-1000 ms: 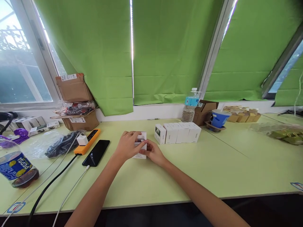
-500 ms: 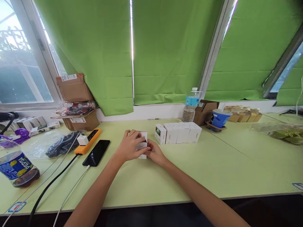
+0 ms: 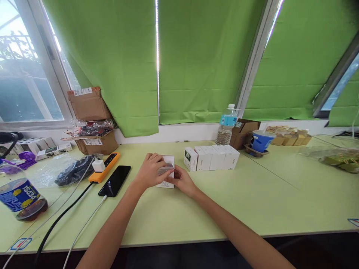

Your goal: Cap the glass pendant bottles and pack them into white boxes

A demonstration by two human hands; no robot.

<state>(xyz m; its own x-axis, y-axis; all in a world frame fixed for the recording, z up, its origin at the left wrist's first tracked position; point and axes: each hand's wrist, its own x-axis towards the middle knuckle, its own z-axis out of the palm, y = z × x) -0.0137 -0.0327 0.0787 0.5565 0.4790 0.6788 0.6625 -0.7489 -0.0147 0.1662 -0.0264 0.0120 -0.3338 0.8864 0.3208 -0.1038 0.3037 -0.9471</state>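
Note:
A small white cardboard box [image 3: 167, 184] stands on the pale green table between my hands, with its top open. My left hand [image 3: 150, 172] grips it from the left, the fingers curled over the upper edge and the thumb across the near side. On the right side, my right hand [image 3: 183, 181] holds the box with bent fingers, its thumb near the front. Something dark and grey shows inside the opening, partly hidden by my left fingers. To the right of my hands, a row of several similar white boxes [image 3: 215, 158] stands on the table, the leftmost with a dark picture.
Left lie a black phone [image 3: 114, 181] on a cable, an orange power strip [image 3: 105, 168], a Pepsi bottle [image 3: 24, 198] and an open brown carton [image 3: 97, 144]. Behind the box row stand a water bottle [image 3: 224, 130] and a blue cup [image 3: 260, 141]. Small tan boxes [image 3: 291, 137] sit farther right.
My left hand has shifted slightly left and down on the box, so more of its open top and front shows. My right hand stays nearly in place.

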